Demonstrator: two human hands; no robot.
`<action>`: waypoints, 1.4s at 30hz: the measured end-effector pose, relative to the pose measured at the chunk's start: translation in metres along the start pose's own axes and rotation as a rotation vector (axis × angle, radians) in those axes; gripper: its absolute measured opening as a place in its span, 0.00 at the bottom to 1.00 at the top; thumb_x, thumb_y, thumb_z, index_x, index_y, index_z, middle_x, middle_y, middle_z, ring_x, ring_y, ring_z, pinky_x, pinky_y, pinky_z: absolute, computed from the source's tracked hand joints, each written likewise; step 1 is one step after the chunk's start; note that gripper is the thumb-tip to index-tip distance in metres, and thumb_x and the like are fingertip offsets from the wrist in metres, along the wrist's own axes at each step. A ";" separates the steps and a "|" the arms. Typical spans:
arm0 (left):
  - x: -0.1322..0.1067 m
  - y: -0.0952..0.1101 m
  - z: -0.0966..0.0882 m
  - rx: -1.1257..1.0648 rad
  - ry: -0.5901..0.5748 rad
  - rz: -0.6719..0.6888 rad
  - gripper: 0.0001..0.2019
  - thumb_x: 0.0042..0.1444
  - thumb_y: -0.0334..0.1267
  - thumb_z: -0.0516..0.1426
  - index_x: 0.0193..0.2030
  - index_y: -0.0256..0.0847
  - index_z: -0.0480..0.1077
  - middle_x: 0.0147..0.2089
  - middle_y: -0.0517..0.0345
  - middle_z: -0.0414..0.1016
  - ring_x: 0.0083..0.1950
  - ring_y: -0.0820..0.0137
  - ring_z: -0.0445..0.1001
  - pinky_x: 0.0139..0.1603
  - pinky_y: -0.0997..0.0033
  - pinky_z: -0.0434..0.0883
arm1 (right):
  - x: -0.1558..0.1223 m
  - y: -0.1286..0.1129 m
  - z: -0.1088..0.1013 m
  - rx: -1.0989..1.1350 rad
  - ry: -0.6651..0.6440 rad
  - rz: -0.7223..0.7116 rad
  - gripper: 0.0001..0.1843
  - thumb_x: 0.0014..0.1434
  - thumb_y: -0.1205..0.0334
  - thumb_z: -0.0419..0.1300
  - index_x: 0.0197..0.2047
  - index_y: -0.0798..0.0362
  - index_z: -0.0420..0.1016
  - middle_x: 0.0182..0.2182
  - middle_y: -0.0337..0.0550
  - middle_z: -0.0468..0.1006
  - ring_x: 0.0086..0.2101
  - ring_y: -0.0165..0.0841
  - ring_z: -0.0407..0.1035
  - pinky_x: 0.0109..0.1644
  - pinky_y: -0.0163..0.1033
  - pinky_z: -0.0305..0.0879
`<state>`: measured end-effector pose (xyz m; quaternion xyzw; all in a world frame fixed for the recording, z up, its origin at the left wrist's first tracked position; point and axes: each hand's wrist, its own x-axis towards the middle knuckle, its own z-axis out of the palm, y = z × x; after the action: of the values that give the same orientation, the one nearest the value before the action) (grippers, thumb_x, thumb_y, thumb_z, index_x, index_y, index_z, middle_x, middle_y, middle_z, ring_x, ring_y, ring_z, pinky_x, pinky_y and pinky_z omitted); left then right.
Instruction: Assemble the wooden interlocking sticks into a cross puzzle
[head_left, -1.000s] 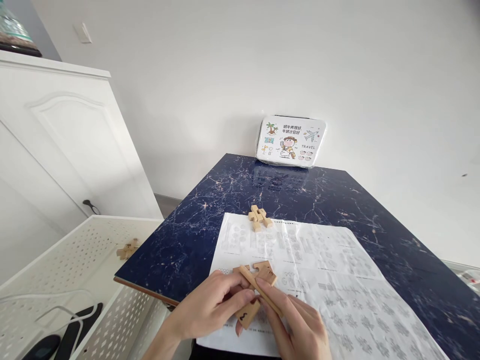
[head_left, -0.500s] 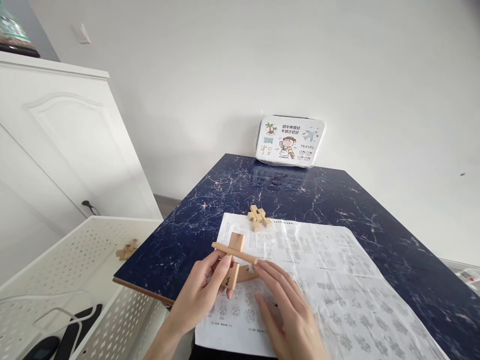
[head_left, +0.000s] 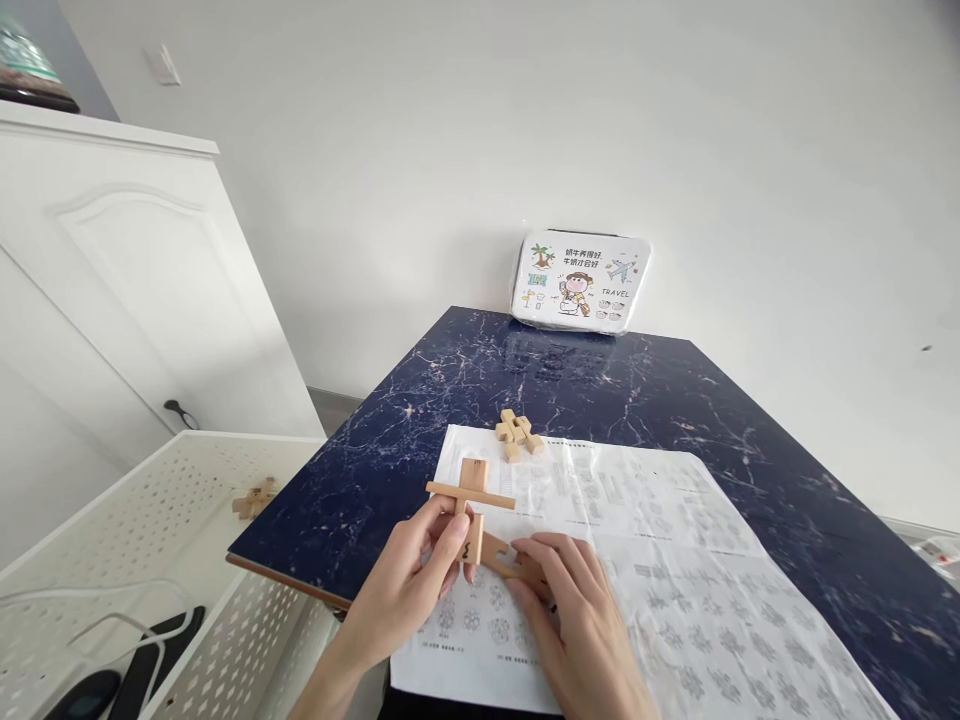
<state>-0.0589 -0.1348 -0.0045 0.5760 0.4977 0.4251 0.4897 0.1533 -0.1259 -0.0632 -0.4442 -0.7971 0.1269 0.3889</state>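
Several flat wooden puzzle pieces are gathered in my left hand [head_left: 420, 560], with its thumb pressing on them. One upright piece [head_left: 474, 474] has a dark mark at its top, and a thin crosswise piece [head_left: 487, 497] runs across it. Below these, a block with a black squiggle [head_left: 472, 541] faces me. My right hand [head_left: 574, 610] is closed on a notched wooden puzzle piece [head_left: 495, 550], whose left end reaches behind the squiggle block. Whether the two touch there I cannot tell. Both hands are above a creased instruction sheet [head_left: 607, 500] printed with small diagrams.
A small assembled wooden puzzle [head_left: 517, 433] rests at the sheet's far edge on the dark blue marbled table [head_left: 420, 400]. A white cartoon-printed case [head_left: 581, 282] leans on the wall. At left, a white perforated cart [head_left: 172, 500] holds another wooden puzzle [head_left: 255, 498] and cables.
My right hand has moved from the tip of the crosswise piece down to the notched piece and closed on it. The crosswise piece has turned more level.
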 end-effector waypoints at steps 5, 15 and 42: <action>0.000 -0.001 0.000 -0.009 0.007 0.032 0.18 0.75 0.55 0.49 0.48 0.42 0.68 0.34 0.61 0.74 0.25 0.75 0.61 0.28 0.73 0.63 | -0.001 -0.008 -0.002 0.083 -0.014 0.035 0.10 0.76 0.58 0.54 0.51 0.45 0.76 0.43 0.48 0.80 0.44 0.44 0.75 0.45 0.46 0.76; 0.002 0.001 0.000 -0.036 0.101 0.050 0.17 0.75 0.54 0.49 0.53 0.42 0.65 0.35 0.60 0.74 0.25 0.74 0.62 0.30 0.72 0.66 | 0.001 -0.017 -0.022 0.416 0.046 0.360 0.14 0.73 0.49 0.57 0.43 0.48 0.78 0.36 0.45 0.77 0.36 0.39 0.75 0.40 0.40 0.72; 0.001 0.012 -0.003 -0.029 -0.393 -0.047 0.21 0.74 0.57 0.49 0.49 0.40 0.67 0.35 0.56 0.74 0.29 0.72 0.65 0.35 0.69 0.67 | 0.003 -0.024 -0.039 0.990 0.048 0.609 0.23 0.60 0.40 0.70 0.48 0.48 0.73 0.22 0.35 0.73 0.23 0.33 0.67 0.30 0.36 0.60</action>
<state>-0.0595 -0.1337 0.0078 0.6290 0.3994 0.3001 0.5956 0.1661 -0.1425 -0.0225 -0.4214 -0.4703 0.5805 0.5141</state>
